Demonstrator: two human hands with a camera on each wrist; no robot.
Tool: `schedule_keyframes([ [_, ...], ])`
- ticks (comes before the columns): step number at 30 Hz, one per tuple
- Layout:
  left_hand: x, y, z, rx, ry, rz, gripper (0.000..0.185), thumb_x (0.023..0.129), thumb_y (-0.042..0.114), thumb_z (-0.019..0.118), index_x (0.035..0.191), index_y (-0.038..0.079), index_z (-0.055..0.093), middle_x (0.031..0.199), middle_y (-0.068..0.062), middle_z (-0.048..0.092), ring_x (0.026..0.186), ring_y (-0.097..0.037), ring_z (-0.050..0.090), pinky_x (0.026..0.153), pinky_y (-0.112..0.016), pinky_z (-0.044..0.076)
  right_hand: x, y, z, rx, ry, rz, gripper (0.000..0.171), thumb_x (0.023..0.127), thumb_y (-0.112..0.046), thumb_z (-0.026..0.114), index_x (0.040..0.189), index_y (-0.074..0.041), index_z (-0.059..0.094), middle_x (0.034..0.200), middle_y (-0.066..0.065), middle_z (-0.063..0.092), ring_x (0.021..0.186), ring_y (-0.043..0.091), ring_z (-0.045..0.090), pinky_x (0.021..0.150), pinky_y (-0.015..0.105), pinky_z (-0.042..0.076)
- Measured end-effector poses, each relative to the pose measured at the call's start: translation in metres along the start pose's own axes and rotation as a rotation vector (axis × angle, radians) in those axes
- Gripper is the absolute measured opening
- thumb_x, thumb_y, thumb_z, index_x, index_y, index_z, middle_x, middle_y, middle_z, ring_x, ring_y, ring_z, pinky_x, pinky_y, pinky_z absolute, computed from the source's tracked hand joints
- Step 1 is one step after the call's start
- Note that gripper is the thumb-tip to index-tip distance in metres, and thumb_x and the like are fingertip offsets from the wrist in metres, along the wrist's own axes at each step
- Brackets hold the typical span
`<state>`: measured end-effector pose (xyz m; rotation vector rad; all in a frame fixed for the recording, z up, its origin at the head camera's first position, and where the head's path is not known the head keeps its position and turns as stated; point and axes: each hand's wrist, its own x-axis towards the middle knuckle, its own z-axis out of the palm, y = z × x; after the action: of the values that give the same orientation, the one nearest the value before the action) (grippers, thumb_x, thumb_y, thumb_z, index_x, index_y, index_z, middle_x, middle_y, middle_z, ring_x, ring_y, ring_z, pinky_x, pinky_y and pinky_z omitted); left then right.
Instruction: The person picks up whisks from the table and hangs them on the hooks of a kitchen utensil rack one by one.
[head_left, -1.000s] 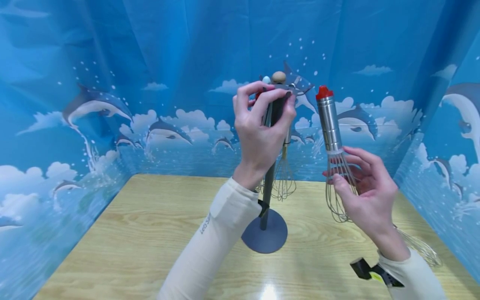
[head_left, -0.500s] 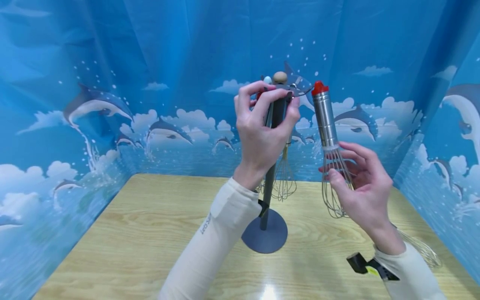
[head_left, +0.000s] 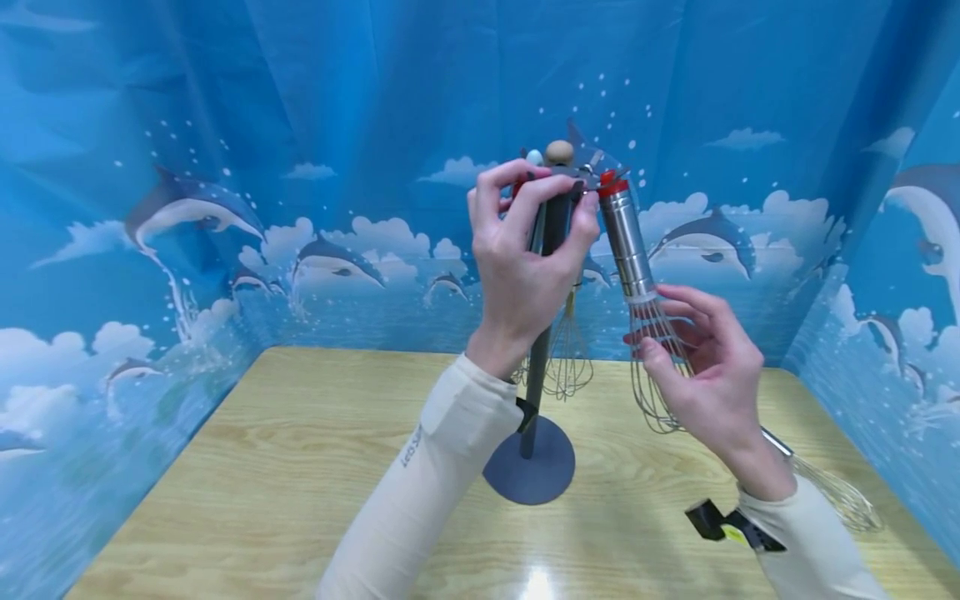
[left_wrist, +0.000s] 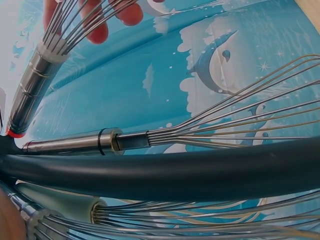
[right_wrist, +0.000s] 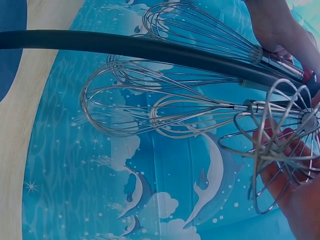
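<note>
A dark stand [head_left: 535,367] with a round base rises from the table, a brownish knob [head_left: 559,152] on top. My left hand [head_left: 525,242] grips the top of the stand, fingers over its hook ring. In my right hand [head_left: 705,367] I hold a steel-handled whisk [head_left: 628,242] by its wires, thumb in front and fingers behind. Its red end cap [head_left: 613,185] is up at the ring's right side; whether it is on a hook cannot be made out. Other whisks hang from the ring, including a steel one [left_wrist: 75,144] and a pale-green-handled one [left_wrist: 60,200].
Another whisk [head_left: 832,492] lies on the wooden table [head_left: 285,467] at the right, partly behind my right wrist. The stand's round base [head_left: 529,479] sits mid-table. A blue dolphin-print curtain [head_left: 375,167] encloses the back and sides.
My right hand has carried the whisk leftward, bringing its red-capped end to the hook ring. The left hand has kept its grip on the stand's top almost without moving.
</note>
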<state>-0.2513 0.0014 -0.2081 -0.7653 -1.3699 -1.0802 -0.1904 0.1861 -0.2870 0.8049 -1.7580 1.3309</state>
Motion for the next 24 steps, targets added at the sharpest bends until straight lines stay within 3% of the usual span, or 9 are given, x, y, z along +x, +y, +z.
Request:
schedule_keyframes([
  [8,0.0,0.0,0.0,-0.009,-0.002,0.0,0.023,0.089,0.015,0.073,0.105,-0.001,0.073,0.119,-0.023,0.055,0.115,-0.032,0.047,0.093,-0.027,0.045,0.0,0.0,0.006,0.03,-0.037,0.064,0.057,0.082,0.022,0.058,0.137,0.011,0.05,0.111,0.002,0.07,0.092,0.008,0.075,0.078,0.019,0.061],
  [16,-0.001,-0.001,0.0,0.018,-0.006,0.008,0.024,0.089,0.016,0.074,0.106,0.0,0.073,0.12,-0.022,0.056,0.114,-0.033,0.048,0.092,-0.029,0.045,-0.004,0.003,0.018,-0.038,-0.092,0.135,0.065,0.086,0.019,0.064,0.145,-0.001,0.048,0.118,-0.004,0.068,0.098,0.008,0.071,0.083,0.016,0.058],
  [24,-0.001,-0.001,0.0,0.032,-0.001,0.022,0.024,0.09,0.016,0.073,0.107,0.0,0.072,0.119,-0.022,0.056,0.113,-0.033,0.049,0.09,-0.031,0.047,-0.006,0.011,0.028,-0.086,-0.111,0.115,0.074,0.084,0.016,0.069,0.15,-0.009,0.046,0.121,0.016,0.068,0.105,0.009,0.068,0.087,0.015,0.056],
])
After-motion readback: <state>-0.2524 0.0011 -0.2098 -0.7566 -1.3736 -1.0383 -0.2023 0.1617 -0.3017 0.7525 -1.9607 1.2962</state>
